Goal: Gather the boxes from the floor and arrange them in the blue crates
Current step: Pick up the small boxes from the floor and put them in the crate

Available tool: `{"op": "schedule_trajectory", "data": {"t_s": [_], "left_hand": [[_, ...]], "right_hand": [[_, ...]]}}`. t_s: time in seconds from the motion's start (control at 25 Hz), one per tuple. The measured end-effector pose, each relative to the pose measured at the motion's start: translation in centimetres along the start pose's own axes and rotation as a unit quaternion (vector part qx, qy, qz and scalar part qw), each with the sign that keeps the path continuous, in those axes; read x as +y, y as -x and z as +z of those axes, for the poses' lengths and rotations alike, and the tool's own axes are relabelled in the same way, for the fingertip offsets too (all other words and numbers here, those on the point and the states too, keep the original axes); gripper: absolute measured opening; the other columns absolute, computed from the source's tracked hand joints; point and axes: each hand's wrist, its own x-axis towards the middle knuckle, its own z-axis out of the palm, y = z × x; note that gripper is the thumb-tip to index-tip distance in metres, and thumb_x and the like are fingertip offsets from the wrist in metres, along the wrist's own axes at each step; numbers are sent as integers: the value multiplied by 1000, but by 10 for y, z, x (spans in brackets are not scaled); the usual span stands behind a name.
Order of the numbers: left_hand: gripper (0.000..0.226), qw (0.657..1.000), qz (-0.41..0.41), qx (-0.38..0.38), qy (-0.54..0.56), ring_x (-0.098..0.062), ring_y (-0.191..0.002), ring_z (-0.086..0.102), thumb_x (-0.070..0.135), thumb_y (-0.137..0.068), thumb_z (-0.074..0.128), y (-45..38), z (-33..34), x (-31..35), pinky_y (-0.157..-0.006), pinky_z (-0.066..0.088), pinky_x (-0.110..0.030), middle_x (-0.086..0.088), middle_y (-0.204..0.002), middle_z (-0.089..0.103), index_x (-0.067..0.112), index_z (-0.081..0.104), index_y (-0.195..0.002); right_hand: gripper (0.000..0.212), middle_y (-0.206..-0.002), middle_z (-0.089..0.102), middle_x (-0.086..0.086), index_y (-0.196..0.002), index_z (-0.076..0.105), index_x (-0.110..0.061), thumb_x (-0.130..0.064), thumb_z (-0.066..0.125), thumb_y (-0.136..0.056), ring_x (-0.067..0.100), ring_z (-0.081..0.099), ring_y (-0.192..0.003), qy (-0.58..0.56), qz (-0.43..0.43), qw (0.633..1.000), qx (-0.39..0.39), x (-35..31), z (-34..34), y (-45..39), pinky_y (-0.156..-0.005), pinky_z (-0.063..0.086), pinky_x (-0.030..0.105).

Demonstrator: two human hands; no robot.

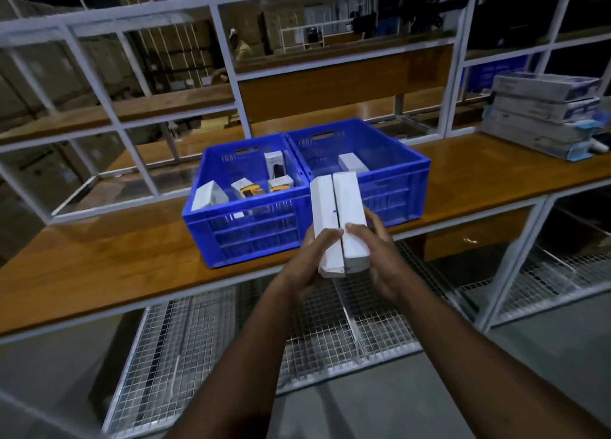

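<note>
We hold two long white cardboard boxes (340, 222) side by side, left hand (309, 261) and right hand (380, 256) each curled around one, above the glossy wooden worktop (99, 266) before two perforated blue plastic crates (304, 187).

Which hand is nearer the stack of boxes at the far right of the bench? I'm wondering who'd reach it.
Right. The right hand, holding a white box, is on the side toward the stack of boxes; the left hand is farther left.
</note>
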Motion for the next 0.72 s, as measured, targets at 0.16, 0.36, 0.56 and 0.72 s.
{"op": "schedule_trajectory", "data": {"t_s": [0.16, 0.36, 0.56, 0.72], "left_hand": [[75, 997, 14, 67, -42, -28, -102, 69, 47, -89, 66, -70, 13, 50, -76, 61, -41, -11, -137, 58, 25, 29, -150], [105, 964, 37, 187, -186, -27, -125, 50, 62, -81, 70, -156, 30, 106, -97, 51, -44, -8, -160, 28, 28, 7, -158], [106, 857, 21, 314, -409, -32, -138, 39, 58, -78, 74, -228, 36, 125, -104, 45, -47, -11, -157, 23, 15, 16, -156], [105, 758, 30, 340, -556, -33, -136, 38, 61, -71, 79, -268, 43, 119, -95, 49, -49, -11, -151, 29, 14, 27, -149]], "right_hand": [[61, -137, 59, 2, -145, 40, -33, -17, 64, -91, 27, 64, -115, 27, -15, 997, -75, -32, -21, -82, -97, 53, 53], [77, -147, 42, 1, -151, 30, -36, -33, 71, -86, 24, 57, -118, 132, -47, 990, -20, -88, -47, -182, -78, 60, 43], [58, -139, 46, 9, -137, 55, -22, -39, 71, -84, 26, 54, -115, 393, -91, 912, 74, -103, -56, -246, -78, 46, 32], [50, -126, 53, 15, -119, 65, -12, -39, 77, -78, 30, 55, -112, 486, -124, 863, 58, -99, -63, -273, -81, 43, 30]]}}
